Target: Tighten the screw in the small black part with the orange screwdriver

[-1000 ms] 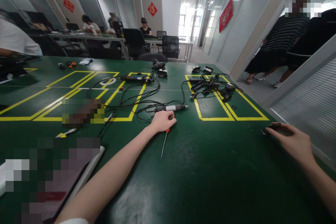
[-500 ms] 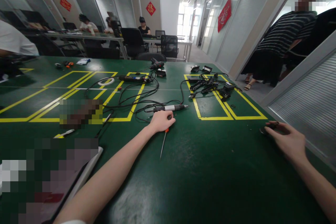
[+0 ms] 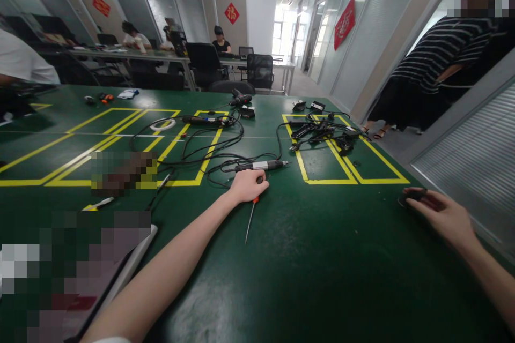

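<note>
My left hand [image 3: 247,185] is closed around the handle of a screwdriver [image 3: 250,222]. An orange collar and a thin metal shaft show below the fist, the shaft slanting toward me; most of the handle is hidden by the fingers. Just beyond the knuckles lies a corded electric screwdriver [image 3: 263,165] with a silver band, its bit facing right. Far to the right, my right hand [image 3: 450,217] is curled at the table's edge, thumb and fingers about a small dark roundish thing [image 3: 412,195] whose kind I cannot make out.
Tangled black cables and parts [image 3: 322,131] lie within yellow tape outlines on the green table [image 3: 314,257]. Farther back are a cordless drill [image 3: 240,98], a second pen-like power tool [image 3: 205,120] and a white ring [image 3: 162,125]. A person in stripes [image 3: 438,53] stands at right.
My right hand has shifted slightly right and down at the table's edge. My left hand and the screwdriver stay put. The person in stripes has changed posture.
</note>
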{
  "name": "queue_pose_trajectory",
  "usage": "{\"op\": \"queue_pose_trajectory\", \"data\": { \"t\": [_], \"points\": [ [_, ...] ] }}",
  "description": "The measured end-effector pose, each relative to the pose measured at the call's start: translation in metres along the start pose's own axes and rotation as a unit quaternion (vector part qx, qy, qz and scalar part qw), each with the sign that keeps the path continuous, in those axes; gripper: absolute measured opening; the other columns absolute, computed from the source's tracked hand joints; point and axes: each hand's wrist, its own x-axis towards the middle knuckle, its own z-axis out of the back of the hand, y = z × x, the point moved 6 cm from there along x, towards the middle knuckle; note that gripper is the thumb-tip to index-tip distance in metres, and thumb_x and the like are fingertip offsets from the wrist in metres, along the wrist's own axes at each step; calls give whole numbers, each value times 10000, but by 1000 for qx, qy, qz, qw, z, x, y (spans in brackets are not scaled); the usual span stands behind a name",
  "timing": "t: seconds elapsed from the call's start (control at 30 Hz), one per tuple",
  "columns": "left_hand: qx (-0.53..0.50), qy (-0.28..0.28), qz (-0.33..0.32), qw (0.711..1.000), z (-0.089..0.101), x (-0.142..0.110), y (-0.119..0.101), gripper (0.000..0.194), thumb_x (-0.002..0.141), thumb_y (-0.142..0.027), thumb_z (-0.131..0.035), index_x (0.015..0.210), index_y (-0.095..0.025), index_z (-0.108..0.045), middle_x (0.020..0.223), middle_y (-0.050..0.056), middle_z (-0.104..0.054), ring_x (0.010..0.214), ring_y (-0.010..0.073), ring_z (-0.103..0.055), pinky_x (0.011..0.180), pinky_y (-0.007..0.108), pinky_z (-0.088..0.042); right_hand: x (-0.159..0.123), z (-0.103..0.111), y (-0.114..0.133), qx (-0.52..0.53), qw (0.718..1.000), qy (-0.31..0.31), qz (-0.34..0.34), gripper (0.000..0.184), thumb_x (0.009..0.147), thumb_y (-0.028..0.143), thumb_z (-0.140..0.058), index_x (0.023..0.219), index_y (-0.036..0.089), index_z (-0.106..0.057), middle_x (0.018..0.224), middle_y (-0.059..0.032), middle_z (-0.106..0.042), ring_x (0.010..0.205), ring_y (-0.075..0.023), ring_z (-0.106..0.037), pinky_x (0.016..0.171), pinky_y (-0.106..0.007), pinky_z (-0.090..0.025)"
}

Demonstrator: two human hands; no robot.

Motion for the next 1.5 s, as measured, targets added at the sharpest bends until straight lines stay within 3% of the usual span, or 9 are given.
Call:
{"op": "queue_pose_trajectory", "data": {
  "t": [0.17, 0.43, 0.6, 0.73, 0.8, 0.87, 0.93, 1.03, 1.5],
  "points": [
    [-1, 0, -1, 1000, 0, 0, 0, 216, 843, -393, -551, 822, -242, -705, 833, 22, -756, 831, 242, -679, 703, 295, -411, -5, -1, 14, -123, 989, -78, 39, 654, 549, 659, -709, 952, 151, -792, 1042, -165, -765, 1060, -434, -688, 971, -569, -520],
    [4, -3, 3, 1000, 2, -1, -1, 211, 842, -384, -556, 824, -242, -711, 827, 25, -758, 822, 244, -683, 697, 298, -415, -9, -1, 14, -81, 995, -59, 27, 531, 577, 512, -708, 982, 179, -790, 1048, -110, -790, 1116, -392, -696, 1095, -528, -468],
    [5, 1, 4, 1000, 2, -2, -2, 222, 844, -396, -556, 833, -240, -714, 840, 29, -759, 833, 243, -684, 707, 295, -423, -6, 0, 4, -82, 996, -28, -1, 558, 613, 498, -740, 1085, 202, -776, 1105, -100, -778, 1195, -393, -658, 1106, -553, -469],
    [6, 5, 5, 1000, 2, -1, -2, 225, 849, -400, -559, 839, -243, -720, 850, 27, -762, 843, 243, -688, 725, 295, -438, -7, 5, 4, -63, 996, -44, 45, 796, 629, 531, -796, 1343, 213, -644, 1285, -131, -696, 1212, -379, -645, 1013, -533, -543],
    [5, 5, 5, 1000, 2, -1, -2, 221, 850, -397, -560, 842, -246, -721, 856, 24, -765, 845, 242, -690, 729, 294, -442, -14, 14, 17, -110, 974, -132, 148, 855, 674, 558, -788, 1421, 210, -561, 1410, -165, -592, 1238, -391, -611, 948, -531, -557],
    [4, 4, 4, 1000, 2, -1, -2, 218, 848, -395, -561, 842, -247, -722, 856, 24, -767, 845, 244, -692, 730, 296, -444, -26, 11, 36, -209, 922, -164, 283, 637, 780, 567, -705, 1291, 191, -643, 1362, -189, -605, 1242, -405, -577, 948, -541, -511],
    [4, 3, 5, 1000, 3, -1, -2, 217, 846, -391, -561, 838, -245, -721, 850, 26, -766, 843, 248, -693, 728, 299, -444, -34, -14, 46, -318, 864, -51, 387, 413, 895, 539, -566, 1061, 197, -728, 1156, -175, -702, 1147, -392, -601, 957, -560, -440],
    [4, 4, 7, 1000, 4, -1, -3, 215, 844, -386, -562, 836, -243, -722, 846, 28, -766, 840, 250, -694, 728, 302, -448, -37, -40, 45, -410, 804, 33, 430, 490, 971, 508, -411, 1047, 178, -764, 1107, -183, -734, 1076, -389, -598, 917, -580, -369],
    [4, 5, 3, 1000, 3, -1, -3, 233, 852, -394, -551, 843, -242, -727, 829, 30, -756, 829, 249, -689, 711, 300, -440, -30, -55, 33, -443, 806, 41, 389, 406, 982, 397, -382, 961, 185, -728, 1062, -155, -751, 1026, -343, -602, 887, -522, -320]
  ]
}}
